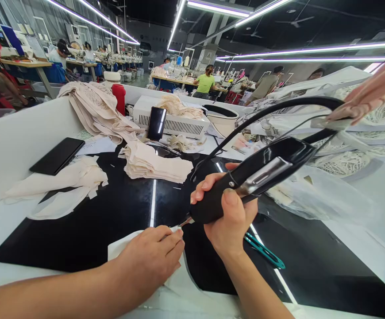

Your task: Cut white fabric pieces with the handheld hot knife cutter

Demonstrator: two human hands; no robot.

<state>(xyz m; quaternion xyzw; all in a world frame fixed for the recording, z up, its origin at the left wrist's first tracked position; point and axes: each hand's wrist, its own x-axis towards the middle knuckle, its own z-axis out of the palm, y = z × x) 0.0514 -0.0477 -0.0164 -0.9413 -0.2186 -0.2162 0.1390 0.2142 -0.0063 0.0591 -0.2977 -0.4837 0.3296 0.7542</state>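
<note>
My right hand [229, 212] is wrapped round a black corded hot knife [262, 173] with a long silver lever. Its thin metal tip points down to the left, close to the fingertips of my left hand [152, 252]. Those fingers are closed on the edge of a white fabric piece [122, 243] at the front of the black work surface [136, 199]. Part of the fabric lies hidden under the hand. Just right of my right wrist is a teal slotted tool [263, 250], partly covered by the hand.
A stack of cream fabric pieces [155, 164] lies ahead, and loose pale cloth [66, 181] and a black flat case [58, 155] are left. A phone [156, 124] leans on a vented white box [169, 122]. Another person's hand [361, 102] reaches in beside the cord at upper right.
</note>
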